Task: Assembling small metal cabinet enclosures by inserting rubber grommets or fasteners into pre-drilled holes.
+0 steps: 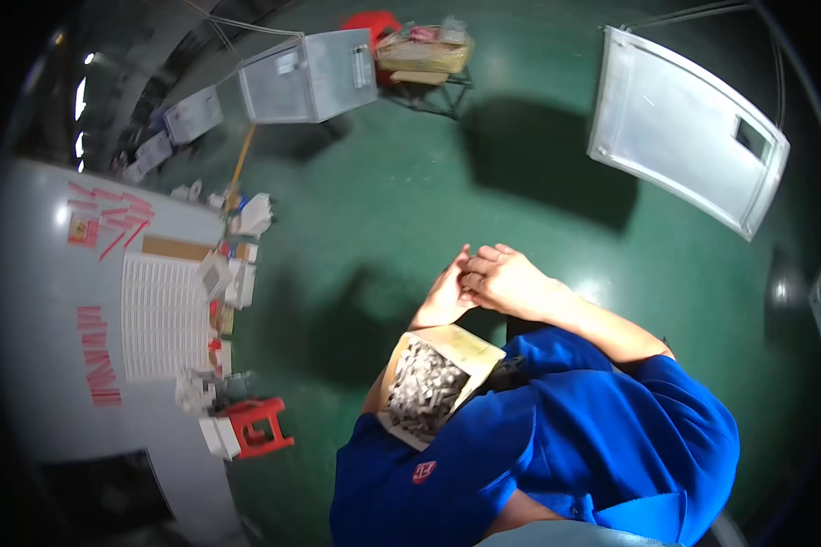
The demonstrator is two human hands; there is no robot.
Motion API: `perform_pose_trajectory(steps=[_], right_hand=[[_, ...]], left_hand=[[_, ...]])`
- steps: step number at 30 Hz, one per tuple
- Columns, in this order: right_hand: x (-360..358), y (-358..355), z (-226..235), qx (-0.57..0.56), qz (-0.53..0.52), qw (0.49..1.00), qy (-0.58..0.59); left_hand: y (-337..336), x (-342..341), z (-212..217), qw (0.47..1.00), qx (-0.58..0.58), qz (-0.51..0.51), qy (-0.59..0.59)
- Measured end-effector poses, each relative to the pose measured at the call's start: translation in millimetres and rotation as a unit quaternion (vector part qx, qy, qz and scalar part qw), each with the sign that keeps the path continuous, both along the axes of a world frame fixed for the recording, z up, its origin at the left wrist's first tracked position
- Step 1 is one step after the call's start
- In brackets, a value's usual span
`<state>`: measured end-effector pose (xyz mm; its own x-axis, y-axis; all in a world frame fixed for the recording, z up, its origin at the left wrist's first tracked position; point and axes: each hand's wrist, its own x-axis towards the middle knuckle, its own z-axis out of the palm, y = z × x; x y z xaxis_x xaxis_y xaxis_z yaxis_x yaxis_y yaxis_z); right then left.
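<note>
My left hand (443, 294) and my right hand (504, 279) meet in front of my body. The right hand's fingers are curled over against the left palm and fingers. Whatever lies between them, if anything, is hidden. A pale yellowish open box (461, 343) rests against my left forearm and chest, tilted. It is filled with many small grey and whitish pieces (421, 387), too small to name. My left forearm passes behind the box, and neither hand touches its contents.
A large white metal panel (684, 118) hangs at the upper right, and a white box-shaped housing (310, 77) hangs at the upper left. Beyond is a stand with a yellowish box (424, 55). On the left, a red stool (257, 427) stands by a pale wall (164, 410).
</note>
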<state>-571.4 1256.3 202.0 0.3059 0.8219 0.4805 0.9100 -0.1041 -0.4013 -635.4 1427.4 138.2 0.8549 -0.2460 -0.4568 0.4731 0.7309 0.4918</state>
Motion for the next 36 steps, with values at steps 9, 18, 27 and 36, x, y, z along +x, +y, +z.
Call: perform_pose_trajectory(steps=[9,18,27,36], right_hand=[[207,92,16,-0.050,0.178,0.975,0.126],[341,222,8,0.024,0.164,0.984,0.073],[447,329,13,0.079,0.091,0.889,0.441],[550,422,-28,0.243,0.100,0.826,0.499]], left_hand=[[59,169,36,0.997,0.055,0.043,0.030],[183,304,40,0.995,0.001,0.103,0.016],[286,380,37,0.992,0.043,0.103,-0.056],[332,418,52,0.979,0.049,0.190,-0.046]])
